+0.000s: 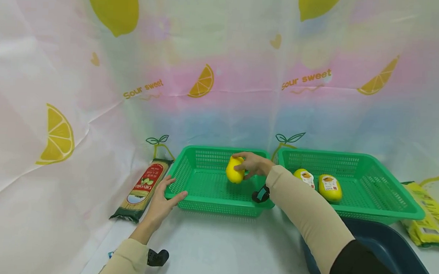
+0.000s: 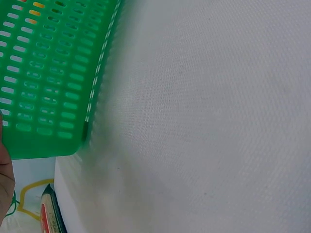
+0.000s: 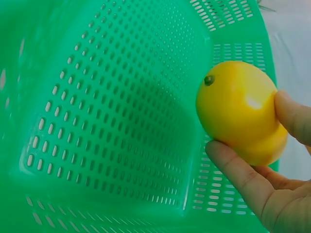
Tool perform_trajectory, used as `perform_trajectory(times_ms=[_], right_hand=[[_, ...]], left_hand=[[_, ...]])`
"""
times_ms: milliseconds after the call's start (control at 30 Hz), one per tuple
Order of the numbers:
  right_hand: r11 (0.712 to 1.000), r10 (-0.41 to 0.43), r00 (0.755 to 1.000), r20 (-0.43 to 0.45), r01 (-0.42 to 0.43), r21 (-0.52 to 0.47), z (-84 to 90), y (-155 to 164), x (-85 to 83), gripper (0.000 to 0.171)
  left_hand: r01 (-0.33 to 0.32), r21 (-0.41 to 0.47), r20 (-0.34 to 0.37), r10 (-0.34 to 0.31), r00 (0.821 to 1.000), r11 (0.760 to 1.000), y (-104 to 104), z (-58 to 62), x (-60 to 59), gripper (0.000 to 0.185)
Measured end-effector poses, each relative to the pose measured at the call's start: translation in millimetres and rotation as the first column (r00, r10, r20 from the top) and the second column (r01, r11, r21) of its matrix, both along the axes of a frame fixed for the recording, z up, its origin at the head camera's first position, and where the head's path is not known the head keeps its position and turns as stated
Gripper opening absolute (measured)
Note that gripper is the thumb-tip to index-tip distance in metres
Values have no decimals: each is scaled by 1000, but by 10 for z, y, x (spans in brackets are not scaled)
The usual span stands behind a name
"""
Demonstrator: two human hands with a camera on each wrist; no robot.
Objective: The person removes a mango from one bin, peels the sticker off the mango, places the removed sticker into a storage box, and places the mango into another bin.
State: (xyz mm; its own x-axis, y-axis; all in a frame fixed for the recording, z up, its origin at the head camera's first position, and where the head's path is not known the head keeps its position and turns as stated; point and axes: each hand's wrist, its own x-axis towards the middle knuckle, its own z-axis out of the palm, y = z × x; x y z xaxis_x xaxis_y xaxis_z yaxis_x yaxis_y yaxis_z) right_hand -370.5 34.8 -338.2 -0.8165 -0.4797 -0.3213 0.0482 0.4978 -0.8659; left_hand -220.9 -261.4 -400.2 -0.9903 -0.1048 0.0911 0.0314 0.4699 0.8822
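Observation:
My right hand point(image 1: 253, 165) grips a yellow mango point(image 1: 234, 170) and holds it inside the left green basket point(image 1: 216, 202), a little above its floor. The right wrist view shows the same mango point(image 3: 240, 111) pinched between thumb and fingers point(image 3: 243, 179) over the perforated basket floor point(image 3: 107, 111). My left hand point(image 1: 163, 198) rests with straight fingers on the basket's front-left corner; that corner point(image 2: 43, 97) fills the upper left of the left wrist view. Two more yellow mangoes point(image 1: 329, 186) with labels lie in the right green basket point(image 1: 382, 209).
A packet of spaghetti point(image 1: 143, 189) lies left of the left basket against the backdrop. A dark blue tub point(image 1: 391, 250) sits in front of the right basket under my right arm. Yellow packets point(image 1: 431, 217) lie at the far right. A lemon-printed cloth hangs behind.

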Motion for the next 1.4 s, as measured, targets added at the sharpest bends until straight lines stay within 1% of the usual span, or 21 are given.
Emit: perform_trajectory(times_ms=[233,533,700,867,1000,1167,1300,1400], right_hand=[[1000,-1,1000,28,1,11,15,34,67,60],[999,21,1000,9,-21,35,75,45,139,60],[999,26,999,21,-27,40,36,49,101,61],[998,50,998,43,-52,45,6,46,62,61],[998,51,998,45,-52,25,54,30,67,60],[998,54,998,37,-55,17,144,113,86,58],[998,55,998,-17,-55,20,279,261,122,56],[999,41,995,-88,-40,13,381,436,157,55]], left_hand=[[7,4,-2,-7,1000,1000,24,4,-4,72],[6,3,-6,-6,1000,1000,32,7,-19,71],[13,9,-8,-13,1000,1000,36,0,-20,71],[13,17,2,-13,1000,1000,21,-4,9,71],[9,15,6,-9,1000,1000,1,5,27,71],[11,5,2,-11,1000,1000,6,-12,6,71],[9,-24,-5,-9,1000,1000,0,-24,-1,72],[7,-36,-7,-7,1000,999,-6,-26,6,71]])
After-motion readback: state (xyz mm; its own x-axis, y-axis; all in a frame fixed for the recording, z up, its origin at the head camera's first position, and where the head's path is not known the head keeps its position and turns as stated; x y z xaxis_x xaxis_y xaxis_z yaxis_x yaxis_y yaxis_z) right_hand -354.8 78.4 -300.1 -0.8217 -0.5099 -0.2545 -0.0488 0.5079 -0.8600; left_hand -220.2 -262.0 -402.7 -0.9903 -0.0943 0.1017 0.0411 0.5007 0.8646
